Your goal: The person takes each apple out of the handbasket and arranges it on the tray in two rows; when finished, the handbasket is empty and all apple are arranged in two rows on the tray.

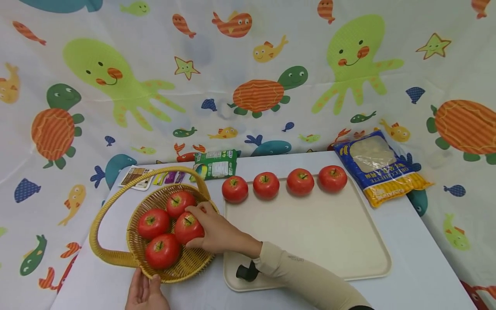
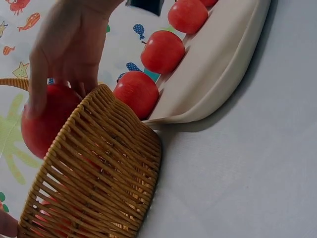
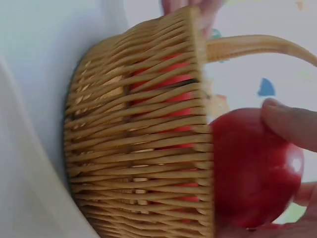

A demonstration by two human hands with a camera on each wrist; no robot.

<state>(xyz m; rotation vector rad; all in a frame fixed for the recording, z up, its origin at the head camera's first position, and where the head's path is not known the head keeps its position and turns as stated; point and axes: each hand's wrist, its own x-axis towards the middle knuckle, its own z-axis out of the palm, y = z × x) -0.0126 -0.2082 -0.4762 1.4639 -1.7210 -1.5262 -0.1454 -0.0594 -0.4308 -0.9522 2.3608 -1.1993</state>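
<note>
In the head view, a yellow-brown wicker basket with an arched handle stands at the left. My right hand reaches over its right side and holds a red apple between thumb and fingers. The right wrist view shows this apple at rim height, partly above the wicker. Other red apples lie beside it in the basket. At the near rim, by the handle's base, my left hand grips the basket edge; its fingers appear on both sides of the rim in the right wrist view.
Right of the basket lies a beige tray, with several red apples in a row along its far edge. A blue-and-yellow pasta bag is at its far right corner. Behind the basket are a green packet and flat packages.
</note>
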